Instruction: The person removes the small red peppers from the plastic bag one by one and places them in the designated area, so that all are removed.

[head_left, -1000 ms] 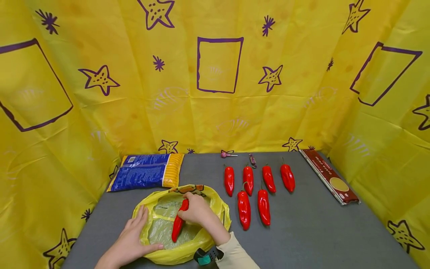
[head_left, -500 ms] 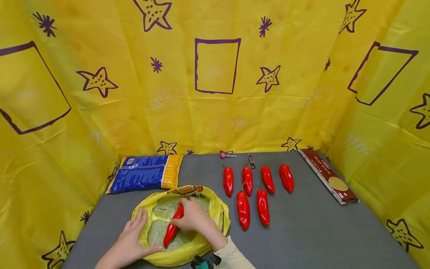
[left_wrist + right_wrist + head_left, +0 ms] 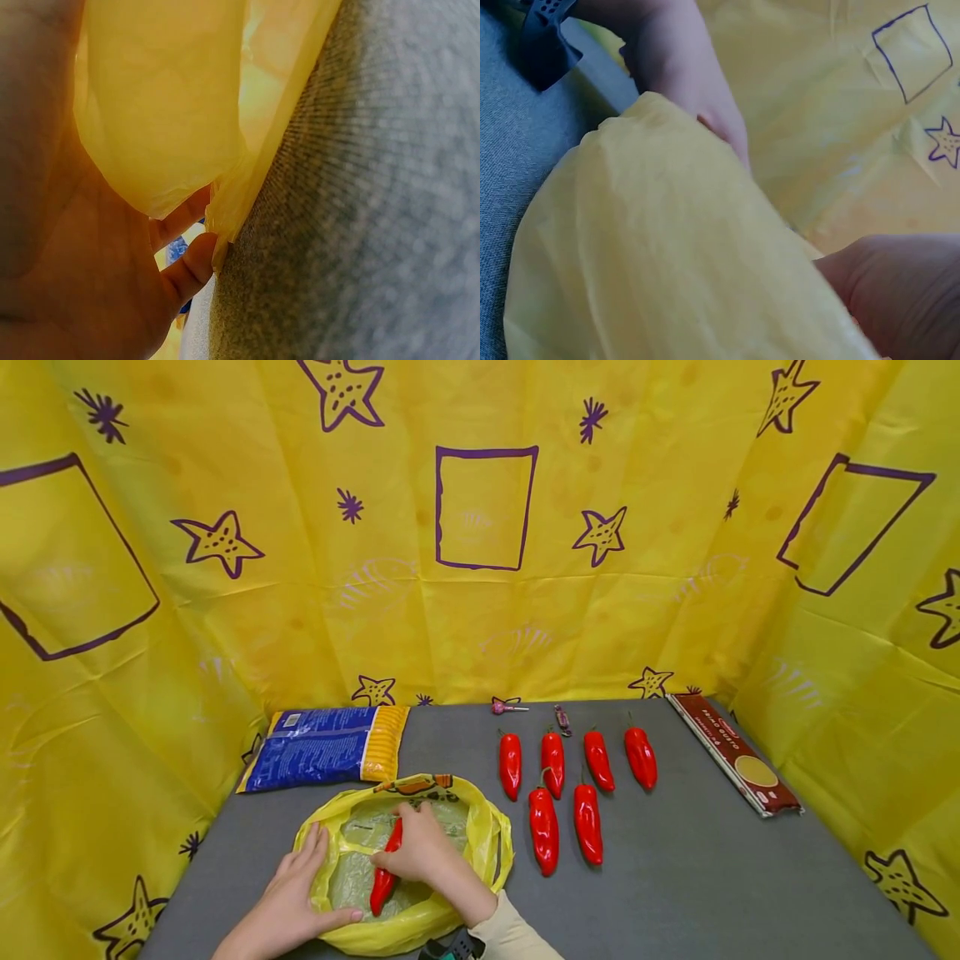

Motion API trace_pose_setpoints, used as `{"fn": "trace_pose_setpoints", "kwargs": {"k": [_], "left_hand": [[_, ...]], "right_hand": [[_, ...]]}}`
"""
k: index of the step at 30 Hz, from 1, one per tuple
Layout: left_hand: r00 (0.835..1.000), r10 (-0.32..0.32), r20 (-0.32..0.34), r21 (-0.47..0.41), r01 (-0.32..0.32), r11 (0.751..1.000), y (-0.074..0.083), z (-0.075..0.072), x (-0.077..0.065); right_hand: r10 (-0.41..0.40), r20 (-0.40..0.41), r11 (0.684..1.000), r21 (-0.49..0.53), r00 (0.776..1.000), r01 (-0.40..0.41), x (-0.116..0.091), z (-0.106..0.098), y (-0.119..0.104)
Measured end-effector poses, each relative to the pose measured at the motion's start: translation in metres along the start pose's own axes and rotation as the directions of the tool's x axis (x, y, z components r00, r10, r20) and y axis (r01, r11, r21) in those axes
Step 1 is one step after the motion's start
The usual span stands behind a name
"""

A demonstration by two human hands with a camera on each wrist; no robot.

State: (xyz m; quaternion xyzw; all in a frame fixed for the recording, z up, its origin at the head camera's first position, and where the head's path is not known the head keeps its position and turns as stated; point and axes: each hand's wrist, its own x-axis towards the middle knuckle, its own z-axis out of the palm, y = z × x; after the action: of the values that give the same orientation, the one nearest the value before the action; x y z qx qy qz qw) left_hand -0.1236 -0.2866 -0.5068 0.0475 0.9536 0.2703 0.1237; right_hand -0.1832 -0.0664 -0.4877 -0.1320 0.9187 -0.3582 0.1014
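Note:
In the head view an open yellow plastic bag (image 3: 491, 827) stands at the front of the table, its rim spread wide. My left hand (image 3: 288, 897) rests along the left side of the rim with the fingers extended and the thumb at the near edge. In the left wrist view the yellow plastic of the bag (image 3: 165, 97) lies against that hand (image 3: 90, 262). My right hand (image 3: 420, 847) reaches inside the bag and holds a red pepper (image 3: 383, 889) by its upper part, tip pointing toward me. The bag wall hides the pepper in the right wrist view.
Several red peppers (image 3: 543, 831) lie in two rows right of the bag. Behind them are a lollipop (image 3: 506, 707) and a wrapped candy (image 3: 562, 720). A blue-and-yellow packet (image 3: 322, 747) lies back left, a dark red spaghetti pack (image 3: 735, 752) back right. Yellow cloth encloses the table.
My right hand has moved left and lower into the bag with the red pepper. Over the last half second the pepper has turned slightly steeper. My left hand has stayed at the rim.

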Motion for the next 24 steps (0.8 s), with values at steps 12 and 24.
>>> {"fn": "trace_pose_setpoints", "kwargs": {"k": [12, 24], "left_hand": [[1.000, -0.013, 0.011, -0.008, 0.013, 1.000, -0.002, 0.000, 0.001], [1.000, 0.003, 0.016, -0.027, -0.002, 1.000, -0.005, 0.000, 0.001]], "right_hand": [[-0.038, 0.020, 0.998, 0.042, 0.999, 0.037, -0.001, -0.007, 0.006], [-0.078, -0.052, 0.997, 0.021, 0.996, 0.079, -0.001, -0.007, 0.013]]}}
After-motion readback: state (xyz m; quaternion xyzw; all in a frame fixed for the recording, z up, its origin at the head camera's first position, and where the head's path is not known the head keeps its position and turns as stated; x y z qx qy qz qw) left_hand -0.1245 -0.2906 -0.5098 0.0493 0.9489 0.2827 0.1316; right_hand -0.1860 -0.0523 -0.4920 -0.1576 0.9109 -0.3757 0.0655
